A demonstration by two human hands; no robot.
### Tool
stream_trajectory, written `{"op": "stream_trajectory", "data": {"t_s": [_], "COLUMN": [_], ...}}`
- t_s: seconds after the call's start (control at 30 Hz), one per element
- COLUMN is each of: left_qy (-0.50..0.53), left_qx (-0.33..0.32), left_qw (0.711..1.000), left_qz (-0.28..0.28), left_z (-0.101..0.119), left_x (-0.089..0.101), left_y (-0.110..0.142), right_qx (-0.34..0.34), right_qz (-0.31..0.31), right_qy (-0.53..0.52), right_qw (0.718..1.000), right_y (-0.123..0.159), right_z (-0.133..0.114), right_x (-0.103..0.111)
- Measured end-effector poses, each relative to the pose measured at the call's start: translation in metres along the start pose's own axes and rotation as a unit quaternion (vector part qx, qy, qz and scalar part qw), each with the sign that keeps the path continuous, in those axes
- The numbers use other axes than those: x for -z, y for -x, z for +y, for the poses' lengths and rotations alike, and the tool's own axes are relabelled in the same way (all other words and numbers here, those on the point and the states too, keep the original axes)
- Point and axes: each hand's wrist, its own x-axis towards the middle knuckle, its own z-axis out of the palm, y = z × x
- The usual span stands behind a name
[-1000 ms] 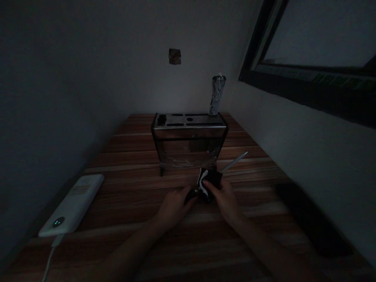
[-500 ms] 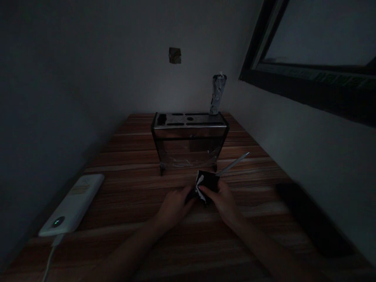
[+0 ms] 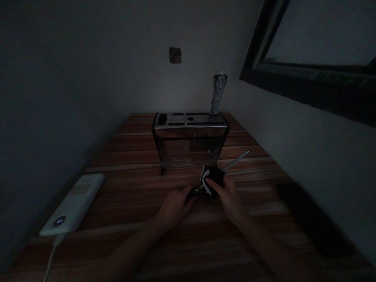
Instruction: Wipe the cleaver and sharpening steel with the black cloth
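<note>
My left hand [image 3: 174,205] is closed round the dark handle of a slim metal rod [image 3: 235,160] that looks like a sharpening steel. Its pale tip points up and to the right, past my other hand. Wrapped about the middle of the rod is a black cloth [image 3: 216,176] with a white edge or tag. My right hand [image 3: 230,197] pinches this cloth against the rod, thumb on top. A short shiny length shows between handle and cloth. Just beyond my hands stands a knife block [image 3: 192,133] with a slotted metal top and black side frames.
A wrapped, greyish handle [image 3: 217,94] sticks up from the block's right end. On the left lies a white power bank [image 3: 75,203] with a cable [image 3: 49,260]. A dark flat object [image 3: 314,219] lies at the right by the wall. The striped wooden table [image 3: 132,184] meets walls on both sides.
My right hand and the black cloth have slid a little up and right along the rod, baring metal near the handle. My left hand has stayed almost still.
</note>
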Motion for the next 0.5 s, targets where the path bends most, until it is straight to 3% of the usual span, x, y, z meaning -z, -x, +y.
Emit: {"op": "stream_trajectory", "data": {"t_s": [0.5], "left_qy": [-0.002], "left_qx": [0.016], "left_qw": [1.0], "left_qz": [-0.003], "left_z": [0.002], "left_x": [0.002], "left_y": [-0.001], "right_qx": [0.054], "right_qz": [0.049], "right_qy": [-0.071], "right_qw": [0.995], "right_y": [-0.023], "right_z": [-0.007], "right_x": [0.016]}}
